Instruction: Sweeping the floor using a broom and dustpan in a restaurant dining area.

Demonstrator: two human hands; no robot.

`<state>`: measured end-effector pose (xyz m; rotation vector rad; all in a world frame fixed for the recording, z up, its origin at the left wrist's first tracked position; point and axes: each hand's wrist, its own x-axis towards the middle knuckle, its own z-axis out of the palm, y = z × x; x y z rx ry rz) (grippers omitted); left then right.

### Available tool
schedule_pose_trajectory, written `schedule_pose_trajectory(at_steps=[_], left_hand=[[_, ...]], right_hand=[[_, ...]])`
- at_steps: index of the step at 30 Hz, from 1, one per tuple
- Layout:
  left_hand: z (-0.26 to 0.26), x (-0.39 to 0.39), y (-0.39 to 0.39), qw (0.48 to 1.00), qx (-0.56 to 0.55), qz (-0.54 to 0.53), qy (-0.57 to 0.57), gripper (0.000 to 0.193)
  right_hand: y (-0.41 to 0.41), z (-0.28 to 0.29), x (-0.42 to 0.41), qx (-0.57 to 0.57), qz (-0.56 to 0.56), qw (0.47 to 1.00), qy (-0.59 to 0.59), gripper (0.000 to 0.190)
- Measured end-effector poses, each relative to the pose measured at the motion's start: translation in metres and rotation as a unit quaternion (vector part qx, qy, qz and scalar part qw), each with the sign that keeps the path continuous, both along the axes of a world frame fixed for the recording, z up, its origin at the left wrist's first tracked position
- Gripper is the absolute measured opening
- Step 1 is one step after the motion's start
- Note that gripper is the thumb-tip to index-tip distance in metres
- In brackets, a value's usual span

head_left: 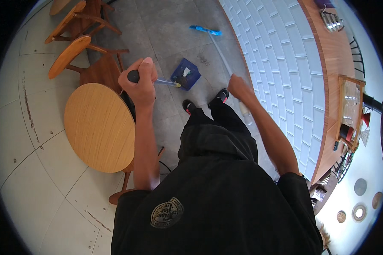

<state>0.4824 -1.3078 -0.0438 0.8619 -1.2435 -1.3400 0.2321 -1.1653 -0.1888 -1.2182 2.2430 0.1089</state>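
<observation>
My left hand (140,79) is closed around the dark-capped top of a dustpan's handle. That handle runs down to a blue dustpan (185,75) on the grey floor, which holds a crumpled white scrap and some dark dirt. My right hand (239,86) grips the pale stick of a broom (221,52), whose lower grip end hangs beside my leg. The blue broom head (206,30) lies on the floor beyond the dustpan. Between the broom head and the counter side, a small patch of dark debris (203,59) is on the tiles.
A round wooden table (100,127) and wooden chairs (69,57) stand at the left. Along the right runs a counter with white tiles (284,70) and a wooden top (335,95), which carries a wooden rack (342,105) with glassware. My shoes are just below the dustpan.
</observation>
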Motion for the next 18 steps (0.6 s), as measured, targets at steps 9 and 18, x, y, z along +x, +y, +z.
schedule_pose_trajectory(at_steps=[9, 18], left_hand=[[0.0, -0.001, 0.004, 1.0, -0.015, 0.011, -0.01, 0.035], [-0.001, 0.002, 0.006, 1.0, -0.007, 0.003, 0.001, 0.037]], right_hand=[[0.08, 0.087, 0.032, 0.092, -0.067, 0.978, -0.177, 0.028], [0.114, 0.158, -0.001, 0.068, -0.253, 0.935, -0.239, 0.046]])
